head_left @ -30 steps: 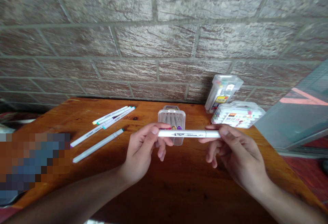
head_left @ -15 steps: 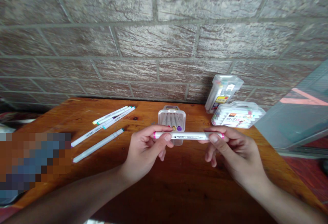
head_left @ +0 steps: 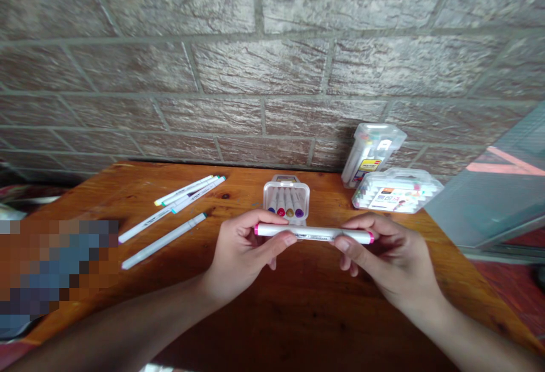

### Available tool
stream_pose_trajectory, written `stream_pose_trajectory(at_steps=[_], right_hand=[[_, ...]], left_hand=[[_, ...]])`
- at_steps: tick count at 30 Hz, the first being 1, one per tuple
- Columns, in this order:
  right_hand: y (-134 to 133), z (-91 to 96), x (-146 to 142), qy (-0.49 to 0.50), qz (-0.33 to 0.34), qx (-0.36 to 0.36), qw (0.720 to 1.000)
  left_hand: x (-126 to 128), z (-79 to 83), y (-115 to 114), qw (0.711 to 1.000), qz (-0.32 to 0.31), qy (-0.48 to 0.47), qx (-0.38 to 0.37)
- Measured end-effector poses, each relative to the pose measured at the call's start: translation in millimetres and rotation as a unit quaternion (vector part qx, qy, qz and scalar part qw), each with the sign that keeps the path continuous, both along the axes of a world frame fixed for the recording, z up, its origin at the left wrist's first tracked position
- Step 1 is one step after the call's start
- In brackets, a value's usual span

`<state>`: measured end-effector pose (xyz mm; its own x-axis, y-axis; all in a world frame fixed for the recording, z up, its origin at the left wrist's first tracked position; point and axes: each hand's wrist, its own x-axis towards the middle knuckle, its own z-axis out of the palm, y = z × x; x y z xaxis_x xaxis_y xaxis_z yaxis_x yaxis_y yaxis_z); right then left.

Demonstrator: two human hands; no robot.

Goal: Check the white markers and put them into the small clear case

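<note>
A white double-ended marker (head_left: 314,233) with pink bands at both ends lies crosswise between my two hands, just above the wooden table (head_left: 272,315). My left hand (head_left: 242,253) pinches its left end between thumb and fingers. My right hand (head_left: 389,255) grips the right end the same way. Right behind the marker stands a small clear case (head_left: 286,201) that holds several markers with coloured caps facing me.
Several loose white markers (head_left: 179,204) lie on the table at the left. A clear marker box (head_left: 398,191) lies at the back right, and another (head_left: 371,153) leans on the brick wall behind it. A blurred patch covers the left edge.
Both hands have lowered the marker slightly toward me and tilted it, right end lower. Its pink end bands, hidden a second ago, now show, as do the case's coloured caps.
</note>
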<state>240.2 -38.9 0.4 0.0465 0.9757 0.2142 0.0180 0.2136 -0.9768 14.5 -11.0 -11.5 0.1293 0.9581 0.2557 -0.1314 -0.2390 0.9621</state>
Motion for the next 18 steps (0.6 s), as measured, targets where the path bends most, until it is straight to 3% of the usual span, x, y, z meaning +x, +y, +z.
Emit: stream_pose_trajectory(at_steps=[18], right_hand=[[7.3, 2.6, 5.7, 0.028, 0.055, -0.012, 0.998]], left_hand=[[-0.6, -2.9, 0.2, 0.999, -0.013, -0.039, -0.01]])
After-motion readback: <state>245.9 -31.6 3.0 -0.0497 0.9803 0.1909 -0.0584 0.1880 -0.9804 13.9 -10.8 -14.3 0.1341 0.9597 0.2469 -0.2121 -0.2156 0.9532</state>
